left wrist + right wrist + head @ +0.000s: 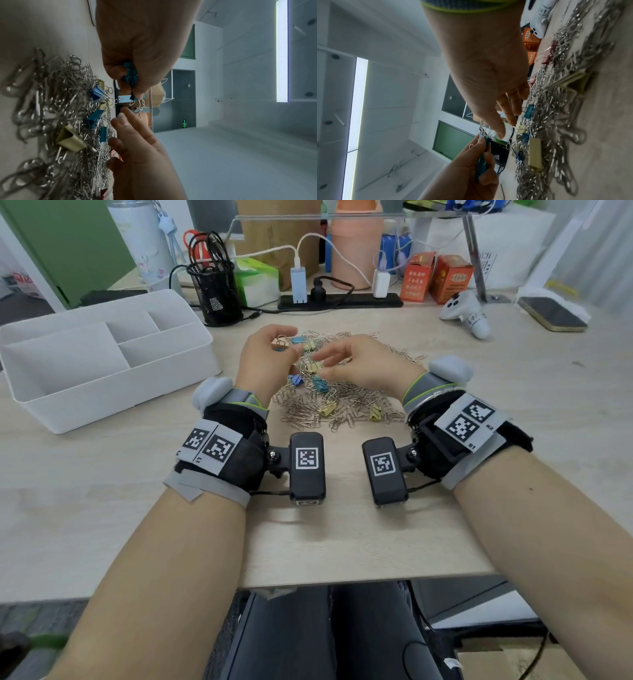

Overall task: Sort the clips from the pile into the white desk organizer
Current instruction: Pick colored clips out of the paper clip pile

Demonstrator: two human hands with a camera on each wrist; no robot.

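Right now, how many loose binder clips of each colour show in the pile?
Blue binder clips: 3
Yellow binder clips: 4
Pink binder clips: 2
Total: 9 visible
Not counted: held blue clips in the left hand.

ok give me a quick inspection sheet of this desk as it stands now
surface: pale wood-grain desk top.
job's things: heap of silver wire paper clips mixed with blue and yellow binder clips; white plastic desk organizer at left, visible compartments look empty.
clutter: black mesh pen cup, white game controller, dark smartphone, two orange cartons.
hands: left hand pinches blue binder clips; right hand relaxed, empty, over the heap.
cables: black power strip with white charger leads.
surroundings: nothing seen of note.
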